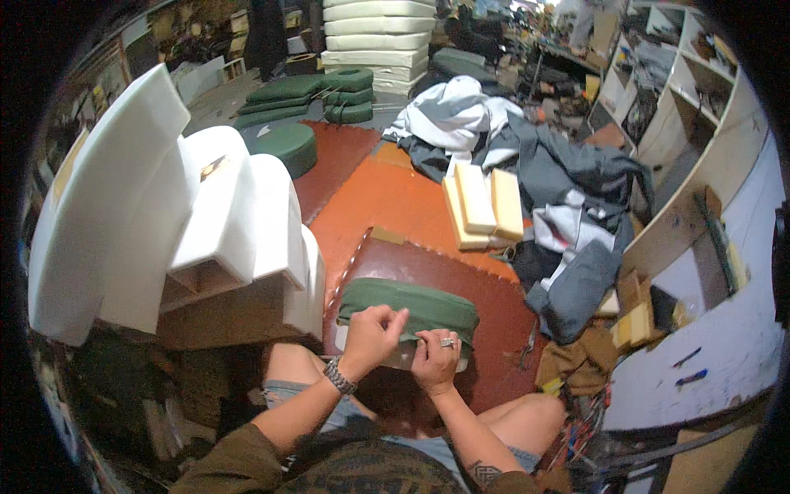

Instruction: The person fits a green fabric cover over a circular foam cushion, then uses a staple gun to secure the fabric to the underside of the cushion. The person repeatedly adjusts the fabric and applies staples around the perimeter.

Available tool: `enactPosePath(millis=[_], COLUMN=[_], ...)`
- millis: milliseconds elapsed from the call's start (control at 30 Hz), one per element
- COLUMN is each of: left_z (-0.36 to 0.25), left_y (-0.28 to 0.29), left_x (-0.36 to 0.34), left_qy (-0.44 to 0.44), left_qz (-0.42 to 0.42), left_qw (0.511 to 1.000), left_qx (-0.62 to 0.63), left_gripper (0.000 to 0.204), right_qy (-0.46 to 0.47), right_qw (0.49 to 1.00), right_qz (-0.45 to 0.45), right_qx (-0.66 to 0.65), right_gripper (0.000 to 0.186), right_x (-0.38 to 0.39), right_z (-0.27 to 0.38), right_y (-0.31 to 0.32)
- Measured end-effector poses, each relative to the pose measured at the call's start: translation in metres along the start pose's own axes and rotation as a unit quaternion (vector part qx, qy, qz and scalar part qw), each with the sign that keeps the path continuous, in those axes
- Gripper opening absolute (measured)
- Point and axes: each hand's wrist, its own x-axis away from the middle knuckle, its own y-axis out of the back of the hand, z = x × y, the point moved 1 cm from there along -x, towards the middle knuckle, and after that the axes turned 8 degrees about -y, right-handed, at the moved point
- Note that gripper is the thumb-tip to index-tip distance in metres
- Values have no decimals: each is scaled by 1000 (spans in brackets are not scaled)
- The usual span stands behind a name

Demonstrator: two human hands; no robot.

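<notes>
In front of my knees lies a padded piece with a dark green cover (pixel 411 303) over its top and far side. A strip of its pale inner body (pixel 401 359) shows along the near edge. My left hand (pixel 372 337), with a metal watch band at the wrist, is closed over the near left part of the cover; what its fingers pinch is hidden. Beside it, my right hand (pixel 438 359), wearing a ring, has its fingers curled and pressed on the cover's near edge, gripping the green fabric.
Large white curved shells (pixel 115 206) stand at my left. Yellow foam blocks (pixel 476 199) and a heap of grey fabric (pixel 568 165) lie to the right. Green cushions (pixel 284 150) and stacked white pads (pixel 378 41) are farther back. A wooden shelf (pixel 716 140) lines the right.
</notes>
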Motion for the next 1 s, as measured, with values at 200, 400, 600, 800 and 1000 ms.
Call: enactPosePath(millis=[200, 400, 600, 800, 1000], left_z=[11, 0, -41, -33, 36], left_y=[13, 32, 75, 64, 32], left_x=[30, 39, 44, 49, 35], left_qy=[141, 216, -5, -82, -188], left_qz=[-77, -10, 18, 105, 21], left_qw=[943, 928, 938, 988, 968], left_qx=[291, 303, 346, 78, -165], left_gripper=[28, 41, 36, 38, 48], right_qy=[52, 65, 49, 22, -10], right_qw=[998, 998, 998, 999, 998], right_qz=[-16, -20, -31, -35, 54], right_qx=[-9, -14, 2, 4, -21], right_gripper=[19, 20, 19, 19, 12], right_x=[37, 45, 33, 1, -19], right_z=[21, 20, 15, 10, 17], right_y=[2, 6, 5, 4, 13])
